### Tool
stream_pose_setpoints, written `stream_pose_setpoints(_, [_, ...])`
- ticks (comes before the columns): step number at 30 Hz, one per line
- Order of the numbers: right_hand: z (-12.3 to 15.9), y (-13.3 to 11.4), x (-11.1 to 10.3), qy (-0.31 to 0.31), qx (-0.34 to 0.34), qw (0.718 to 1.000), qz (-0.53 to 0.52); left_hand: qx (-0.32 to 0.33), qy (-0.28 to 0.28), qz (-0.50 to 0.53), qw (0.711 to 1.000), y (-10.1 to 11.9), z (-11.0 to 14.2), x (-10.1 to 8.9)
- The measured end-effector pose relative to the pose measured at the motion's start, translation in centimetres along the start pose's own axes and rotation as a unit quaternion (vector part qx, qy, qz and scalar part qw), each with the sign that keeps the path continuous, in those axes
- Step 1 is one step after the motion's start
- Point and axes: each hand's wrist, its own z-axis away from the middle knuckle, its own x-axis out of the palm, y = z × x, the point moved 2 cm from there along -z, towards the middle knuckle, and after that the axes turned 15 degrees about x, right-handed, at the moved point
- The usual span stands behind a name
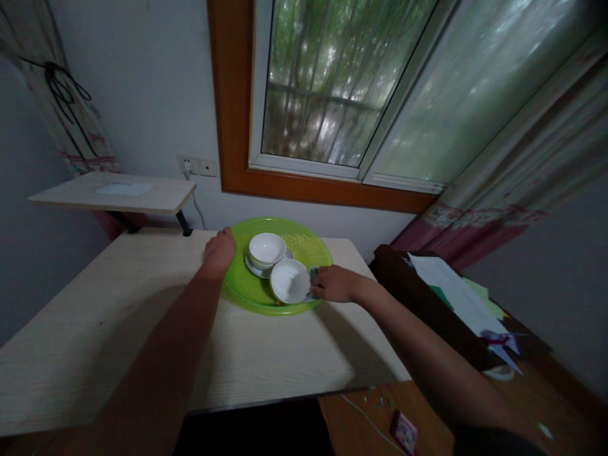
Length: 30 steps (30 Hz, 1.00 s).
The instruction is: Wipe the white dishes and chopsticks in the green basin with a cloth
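Observation:
A round green basin [304,244] sits on the pale wooden table [118,329] below the window. Inside it one white bowl [266,248] rests on a white plate [257,268], and a second white bowl [290,280] is tilted at the near rim. My left hand [219,251] is closed on the basin's left rim. At the right side of the basin my right hand [335,283] is closed on a greyish cloth [313,274] pressed against the tilted bowl.
A small raised shelf [114,193] with a sheet of paper stands at the table's back left. A dark desk [418,285] with papers sits to the right. On the floor near the table edge lies a pink phone [404,431] with a white cable.

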Motion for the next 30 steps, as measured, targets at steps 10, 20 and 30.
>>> stream_pose_setpoints(10, [-4.7,1.9,0.3,-0.011,0.090,0.992,0.085,0.013,-0.012,0.002,1.000,-0.4,-0.2,-0.1])
stream_pose_setpoints(20, [-11.2,2.2,1.4,0.102,0.026,0.988,0.115,0.014,-0.011,0.004,1.000,-0.8,-0.7,0.4])
stream_pose_setpoints(30, [-7.3,1.3,1.0,-0.034,0.108,0.988,0.109,0.011,-0.001,-0.004,1.000,-0.4,-0.3,0.3])
